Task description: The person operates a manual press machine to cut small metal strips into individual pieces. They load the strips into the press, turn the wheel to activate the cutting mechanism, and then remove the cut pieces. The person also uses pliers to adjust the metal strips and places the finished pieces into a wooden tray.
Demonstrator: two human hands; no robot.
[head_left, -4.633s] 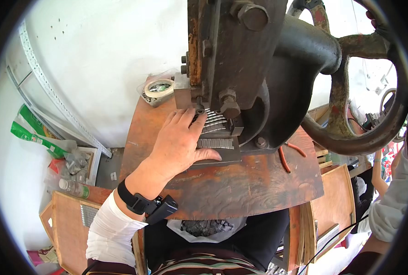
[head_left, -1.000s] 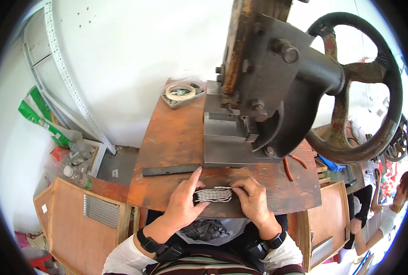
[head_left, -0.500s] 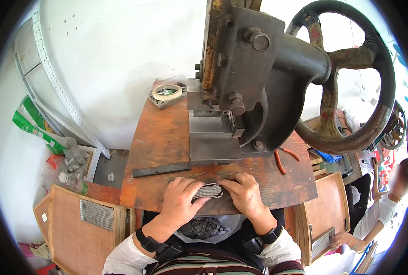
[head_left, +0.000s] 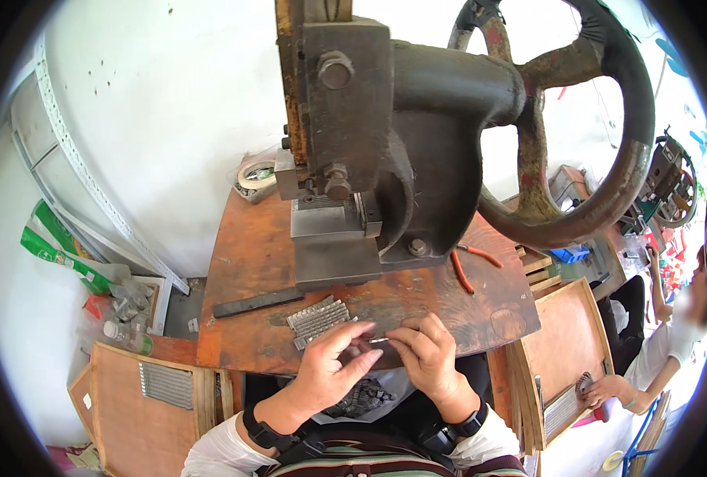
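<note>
A: What sits between the two hands?

B: A thin metal strip [head_left: 379, 340], low centre of the frame, just over the front edge of the desk [head_left: 250, 262]. The left hand [head_left: 331, 367] and the right hand [head_left: 425, 356] each pinch one end; both grips are closed on it, fingertips nearly meeting.

A: How should that hold be kept?

B: Probably light and level, the pinch near the ends, so the slim piece neither bends nor slips toward the lap.

A: And around it?

B: One ridged bundle of metal pieces [head_left: 318, 319] lies just left of the fingers, touching the desk. One dark flat bar [head_left: 258, 302] lies further left. One heavy iron press [head_left: 369, 151] fills the upper centre, with one large handwheel [head_left: 576, 119] at upper right. One pair of orange-handled pliers [head_left: 468, 266] rests right of the press base, and one tape roll [head_left: 256, 176] sits behind at the wall.
</note>
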